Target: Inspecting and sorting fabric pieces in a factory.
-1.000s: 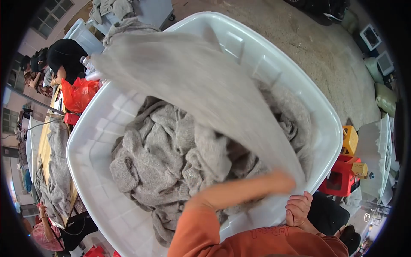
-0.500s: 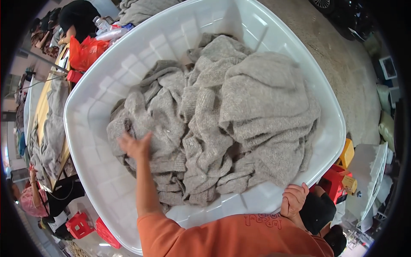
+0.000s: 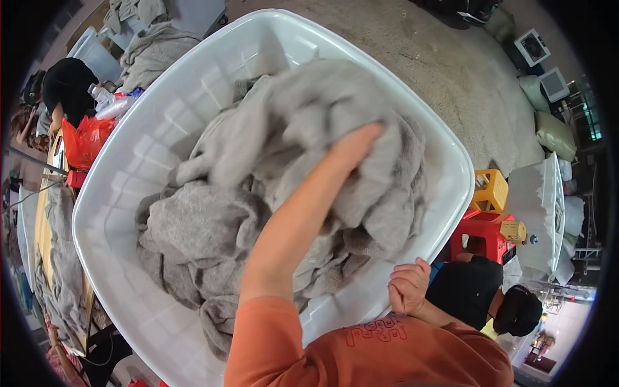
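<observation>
A large white plastic tub (image 3: 97, 219) fills the middle, heaped with grey knit garments (image 3: 200, 222). My left hand (image 3: 362, 143) reaches across to the right part of the heap. Its fingers are closed into a grey knit garment (image 3: 309, 103) that is smeared by motion, and their tips are hidden in the cloth. My right hand (image 3: 408, 286) is a closed fist at the tub's near right rim, thumb upward. Whether it grips the rim or something small cannot be seen.
A red plastic stool (image 3: 483, 232) and a yellow stool (image 3: 491, 190) stand right of the tub, by a person in black (image 3: 467, 290). At left are a table (image 3: 45, 232) with grey cloth and a red bag (image 3: 87, 140). Another person (image 3: 68, 90) bends farther back.
My left hand has moved from the left of the heap to its right, and the garments are turned over and bunched differently. My right hand stays closed by the rim. The view has shifted.
</observation>
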Demonstrator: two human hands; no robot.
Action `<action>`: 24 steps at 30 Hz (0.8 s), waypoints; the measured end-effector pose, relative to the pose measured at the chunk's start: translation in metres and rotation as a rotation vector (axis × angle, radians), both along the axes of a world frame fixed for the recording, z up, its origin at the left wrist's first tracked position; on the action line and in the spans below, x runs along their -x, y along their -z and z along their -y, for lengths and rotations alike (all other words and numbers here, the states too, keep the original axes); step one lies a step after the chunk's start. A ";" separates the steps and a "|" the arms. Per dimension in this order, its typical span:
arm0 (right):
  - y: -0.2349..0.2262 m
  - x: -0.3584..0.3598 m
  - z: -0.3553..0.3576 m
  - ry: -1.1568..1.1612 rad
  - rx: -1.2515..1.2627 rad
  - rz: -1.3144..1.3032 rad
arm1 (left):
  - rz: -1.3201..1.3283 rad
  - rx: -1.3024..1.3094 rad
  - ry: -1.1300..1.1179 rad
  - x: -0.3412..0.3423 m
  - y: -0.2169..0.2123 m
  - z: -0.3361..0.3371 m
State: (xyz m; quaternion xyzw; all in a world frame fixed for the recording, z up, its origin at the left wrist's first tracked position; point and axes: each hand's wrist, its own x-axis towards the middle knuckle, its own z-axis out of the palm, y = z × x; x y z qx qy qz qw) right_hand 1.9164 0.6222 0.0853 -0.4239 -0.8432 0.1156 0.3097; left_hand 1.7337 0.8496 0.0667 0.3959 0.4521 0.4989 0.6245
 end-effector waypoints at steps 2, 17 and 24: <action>-0.002 -0.012 0.001 0.006 -0.005 0.012 | -0.333 -0.170 0.124 -0.043 -0.031 -0.040; 0.029 0.006 -0.016 -0.085 -0.048 0.050 | -1.564 0.479 -1.120 0.289 0.153 0.173; 0.016 0.030 0.006 -0.073 -0.039 0.075 | -0.303 0.598 -1.325 0.352 0.282 0.214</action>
